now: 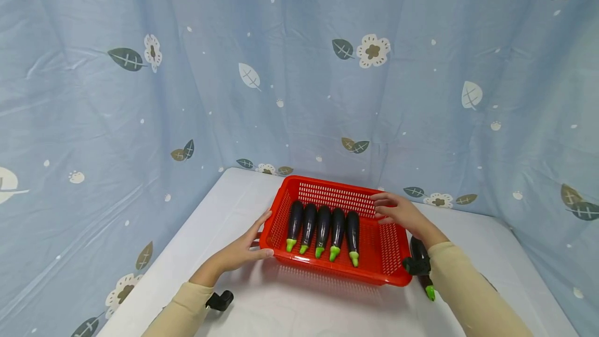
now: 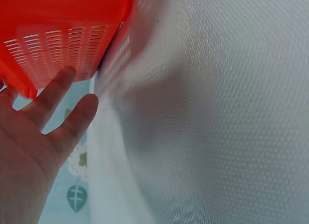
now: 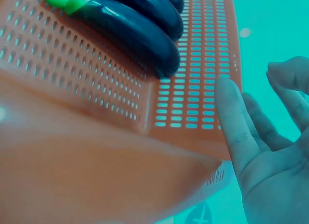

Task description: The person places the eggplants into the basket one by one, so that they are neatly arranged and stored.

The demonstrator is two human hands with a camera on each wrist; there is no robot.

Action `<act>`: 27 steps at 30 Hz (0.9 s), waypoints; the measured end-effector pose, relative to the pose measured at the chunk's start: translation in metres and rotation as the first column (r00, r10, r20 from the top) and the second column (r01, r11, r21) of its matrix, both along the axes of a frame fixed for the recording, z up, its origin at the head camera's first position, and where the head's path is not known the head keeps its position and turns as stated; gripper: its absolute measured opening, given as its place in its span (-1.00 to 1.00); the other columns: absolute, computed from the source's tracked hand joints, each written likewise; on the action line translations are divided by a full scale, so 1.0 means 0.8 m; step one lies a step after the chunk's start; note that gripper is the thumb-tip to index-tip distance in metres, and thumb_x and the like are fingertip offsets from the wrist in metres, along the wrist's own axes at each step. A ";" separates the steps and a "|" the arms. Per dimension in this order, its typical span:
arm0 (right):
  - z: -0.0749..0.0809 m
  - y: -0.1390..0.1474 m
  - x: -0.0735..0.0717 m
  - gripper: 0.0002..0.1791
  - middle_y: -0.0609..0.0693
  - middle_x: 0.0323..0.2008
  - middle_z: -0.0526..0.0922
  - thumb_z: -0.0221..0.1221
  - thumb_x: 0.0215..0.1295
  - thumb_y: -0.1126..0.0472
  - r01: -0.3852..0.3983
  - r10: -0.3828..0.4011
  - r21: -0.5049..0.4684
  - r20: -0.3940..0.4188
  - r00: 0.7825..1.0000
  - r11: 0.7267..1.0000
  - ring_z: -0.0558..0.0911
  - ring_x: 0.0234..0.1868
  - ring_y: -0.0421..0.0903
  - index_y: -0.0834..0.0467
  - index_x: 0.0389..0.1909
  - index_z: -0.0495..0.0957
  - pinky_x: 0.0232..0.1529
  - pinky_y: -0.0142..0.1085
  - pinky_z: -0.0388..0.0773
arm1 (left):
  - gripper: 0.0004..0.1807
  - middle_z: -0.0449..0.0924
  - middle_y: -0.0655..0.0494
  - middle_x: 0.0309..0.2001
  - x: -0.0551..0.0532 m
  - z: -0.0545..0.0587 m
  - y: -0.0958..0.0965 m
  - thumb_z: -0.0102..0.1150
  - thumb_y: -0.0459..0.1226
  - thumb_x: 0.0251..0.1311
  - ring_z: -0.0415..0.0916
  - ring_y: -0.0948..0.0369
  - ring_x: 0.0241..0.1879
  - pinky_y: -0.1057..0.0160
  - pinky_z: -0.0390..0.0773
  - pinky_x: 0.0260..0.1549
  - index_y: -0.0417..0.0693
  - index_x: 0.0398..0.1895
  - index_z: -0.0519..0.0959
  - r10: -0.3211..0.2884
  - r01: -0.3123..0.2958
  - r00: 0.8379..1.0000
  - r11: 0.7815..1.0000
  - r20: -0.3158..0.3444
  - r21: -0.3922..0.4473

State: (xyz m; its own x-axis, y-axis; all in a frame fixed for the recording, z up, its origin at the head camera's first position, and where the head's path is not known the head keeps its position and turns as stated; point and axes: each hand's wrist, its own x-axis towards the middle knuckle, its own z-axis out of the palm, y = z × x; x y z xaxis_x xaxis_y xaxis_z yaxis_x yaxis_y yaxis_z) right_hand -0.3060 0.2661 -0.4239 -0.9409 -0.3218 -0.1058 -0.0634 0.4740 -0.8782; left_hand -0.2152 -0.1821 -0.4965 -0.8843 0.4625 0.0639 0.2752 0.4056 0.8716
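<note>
A red plastic basket (image 1: 327,270) holds several dark eggplants (image 1: 323,225) side by side, their green stem ends toward the front. My left hand (image 1: 238,251) is at the basket's left end, its extended thumb and fingers spread along the rim. In the left wrist view, that hand (image 2: 38,132) shows straight fingers beside the slotted basket wall (image 2: 58,50). Over the basket's right back part hovers my right hand (image 1: 404,215), fingers loosely extended, holding nothing. The right wrist view shows this hand (image 3: 270,151) near the slotted wall, apart from the eggplants (image 3: 130,31).
One more eggplant (image 1: 429,290) lies on the white table (image 1: 262,306) just right of the basket, partly hidden by the right wrist and its black camera (image 1: 416,266). A blue patterned curtain (image 1: 318,92) hangs behind and along the sides.
</note>
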 end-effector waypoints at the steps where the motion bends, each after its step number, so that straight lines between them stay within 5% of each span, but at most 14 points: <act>1: 0.000 0.001 0.000 -0.50 0.41 0.30 0.42 0.09 0.53 0.22 0.002 -0.002 -0.002 0.001 1.000 1.000 0.62 0.11 0.26 0.29 0.41 0.35 0.04 -0.03 0.66 | 0.11 -0.26 -0.03 0.65 0.000 0.000 0.000 0.33 -0.06 0.28 0.33 -0.16 0.37 -0.14 0.40 0.28 0.18 0.68 -0.24 0.001 -0.001 1.000 1.000 -0.001 0.000; 27: -0.007 0.048 0.011 -0.49 0.44 0.27 0.45 0.08 0.55 0.13 0.078 -0.076 0.012 -0.103 0.992 0.997 0.65 -0.03 0.15 0.29 0.39 0.38 -0.11 -0.15 0.71 | 0.11 -0.23 -0.05 0.64 -0.001 -0.002 0.000 0.33 -0.07 0.27 0.32 -0.16 0.37 -0.14 0.42 0.27 0.21 0.67 -0.24 0.003 -0.003 1.000 1.000 0.005 0.005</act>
State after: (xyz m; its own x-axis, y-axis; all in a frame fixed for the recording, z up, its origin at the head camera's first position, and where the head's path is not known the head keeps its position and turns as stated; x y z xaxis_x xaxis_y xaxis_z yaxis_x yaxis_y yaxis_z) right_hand -0.2973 0.3043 -0.4297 -0.9689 -0.2471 -0.0126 -0.1150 0.4951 -0.8612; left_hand -0.2161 -0.1823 -0.4981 -0.8860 0.4595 0.0620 0.2697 0.4021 0.8750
